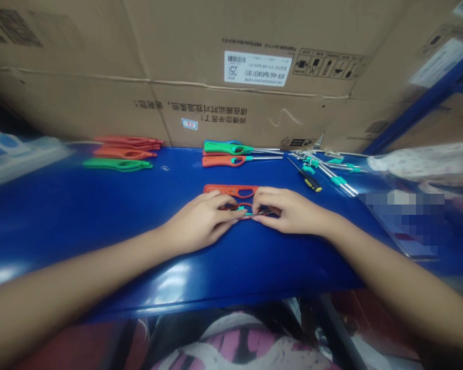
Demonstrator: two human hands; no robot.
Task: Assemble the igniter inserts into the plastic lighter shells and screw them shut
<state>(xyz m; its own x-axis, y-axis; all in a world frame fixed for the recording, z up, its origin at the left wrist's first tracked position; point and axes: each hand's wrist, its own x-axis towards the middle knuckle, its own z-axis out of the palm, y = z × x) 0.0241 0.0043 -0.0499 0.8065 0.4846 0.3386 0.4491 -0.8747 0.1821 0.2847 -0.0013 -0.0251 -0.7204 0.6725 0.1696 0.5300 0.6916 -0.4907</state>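
Both hands meet at the middle of the blue table over an orange lighter half-shell with a small teal part (241, 208) in it. My left hand (202, 218) pinches the left end of this lighter, fingers closed. From the right, my right hand (287, 208) grips the other end with thumb and fingertips; its fingers hide much of the metal tube there. Just beyond the hands lies a second orange lighter shell (231, 191), partly covered by the right fingertips. Farther back, a green lighter (224, 148) rests above an orange lighter (223, 161), both with metal tubes.
Orange and green lighter shells (118, 164) lie at the back left. Metal tubes with teal parts (337, 179) are heaped at the back right, beside a black-and-yellow screwdriver (309, 181). A flat phone-like object (412, 246) lies right. Cardboard (185, 67) walls the back.
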